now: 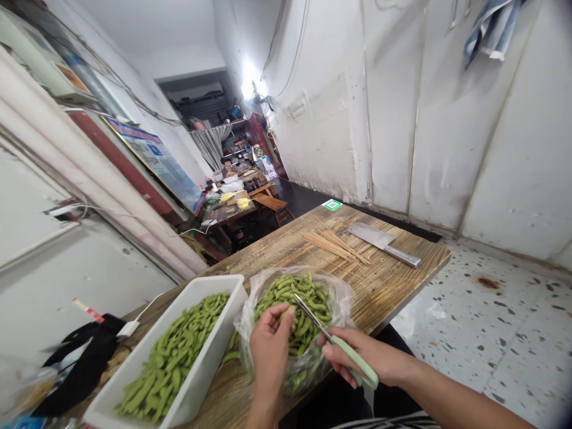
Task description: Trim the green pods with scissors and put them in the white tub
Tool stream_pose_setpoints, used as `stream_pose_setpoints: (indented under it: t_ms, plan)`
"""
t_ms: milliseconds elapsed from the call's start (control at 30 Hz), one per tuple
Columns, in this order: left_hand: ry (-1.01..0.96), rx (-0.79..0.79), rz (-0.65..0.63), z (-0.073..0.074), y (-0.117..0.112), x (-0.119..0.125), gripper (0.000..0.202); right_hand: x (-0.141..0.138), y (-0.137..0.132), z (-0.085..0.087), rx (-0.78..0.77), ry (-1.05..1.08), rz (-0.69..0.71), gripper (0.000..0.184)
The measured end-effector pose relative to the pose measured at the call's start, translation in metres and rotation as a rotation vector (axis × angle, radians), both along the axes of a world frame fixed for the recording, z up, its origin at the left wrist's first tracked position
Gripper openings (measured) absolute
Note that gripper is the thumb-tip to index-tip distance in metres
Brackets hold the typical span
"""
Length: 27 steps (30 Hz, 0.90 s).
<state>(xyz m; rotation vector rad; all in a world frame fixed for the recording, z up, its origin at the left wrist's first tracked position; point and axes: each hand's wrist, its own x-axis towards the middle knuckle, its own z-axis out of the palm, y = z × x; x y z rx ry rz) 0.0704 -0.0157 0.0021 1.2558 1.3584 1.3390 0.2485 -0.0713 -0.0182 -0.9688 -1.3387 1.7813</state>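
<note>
The right hand (373,347) grips a pair of scissors (354,359) by the pale green handles, the blades slanting up toward the left hand (270,338). The left hand has thumb and fingers drawn together above an open clear plastic bag (345,298); whether a pod is pinched between them I cannot tell. The bag sits on the wooden table (379,298), its loose rim spread wide, and it holds a heap of green pods (286,287), some also showing through its side below the hands. Just to the left stands a long white tub (210,351), deep and straight-walled, with more green pods (174,357) spread along its length. A few stray pods (230,356) lie on the table between tub and bag. Beyond the bag, thin wooden sticks (335,245) lie in a loose bundle, and beside them a cleaver (379,241) rests flat, near a green-bordered code card (332,205). Farther back, a brown wooden stool (271,202) stands near a cluttered second table (226,211).
</note>
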Motion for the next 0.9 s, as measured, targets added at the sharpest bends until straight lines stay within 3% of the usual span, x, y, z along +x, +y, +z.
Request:
stream_pose_setpoints:
  t_ms: [400,600,700,800,900]
  plan:
    - [0.170,0.080,0.085,-0.013,-0.010,0.009,0.036,-0.003,0.001,0.004,0.015,0.053,-0.019,0.050]
    - [0.265,0.096,0.084,-0.020,-0.010,0.009,0.030,-0.007,0.007,-0.002,-0.098,0.073,-0.047,0.047]
    - [0.477,0.225,0.264,-0.005,0.002,-0.023,0.030,-0.005,0.009,-0.004,-0.103,0.057,-0.067,0.048]
    - [0.764,0.378,0.563,0.021,0.021,-0.081,0.034,0.002,0.008,-0.003,-0.067,0.040,-0.078,0.053]
    - [1.025,0.388,0.655,0.039,0.032,-0.112,0.040,0.009,0.006,-0.006,-0.017,0.036,-0.098,0.056]
